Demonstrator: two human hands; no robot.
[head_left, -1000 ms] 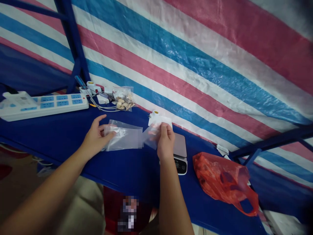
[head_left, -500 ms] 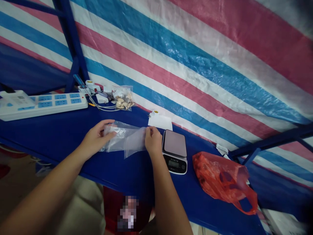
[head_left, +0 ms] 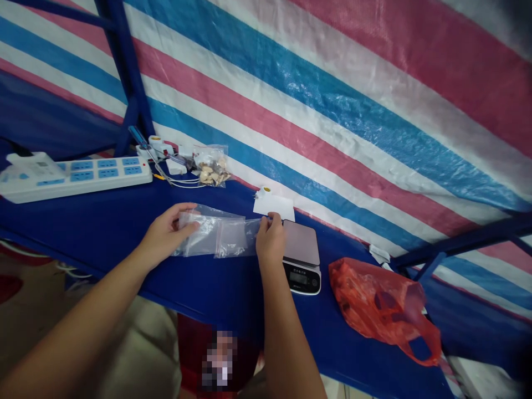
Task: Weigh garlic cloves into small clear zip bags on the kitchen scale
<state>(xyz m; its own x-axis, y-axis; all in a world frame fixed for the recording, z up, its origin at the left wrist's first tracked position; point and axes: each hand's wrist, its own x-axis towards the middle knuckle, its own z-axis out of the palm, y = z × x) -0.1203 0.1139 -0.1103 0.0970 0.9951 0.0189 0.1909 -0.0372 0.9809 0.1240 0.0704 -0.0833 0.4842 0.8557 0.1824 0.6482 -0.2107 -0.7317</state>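
Observation:
Clear plastic zip bags (head_left: 203, 233) overlap in a flat spread above the blue table. My left hand (head_left: 168, 230) grips their left end, thumb on top and fingers behind. Closed on the right end of another clear bag (head_left: 235, 238) is my right hand (head_left: 272, 238), its fingertips pinched together. How many bags there are I cannot tell. Just right of my right hand stands a kitchen scale (head_left: 301, 246) with a grey top plate and a black display panel; the hand partly covers its left edge.
A red plastic bag (head_left: 378, 305) lies right of the scale. At the back sit a white card (head_left: 274, 205) and a zip bag of pale pieces (head_left: 214, 172). A screwdriver (head_left: 139, 138), cables and a white power strip (head_left: 95, 174) occupy the left. Striped sheeting (head_left: 291, 111) hangs behind the table.
My right hand has moved a little right, toward the scale, drawing its bag out straighter and flatter. My left hand has stayed nearly in place with its grip.

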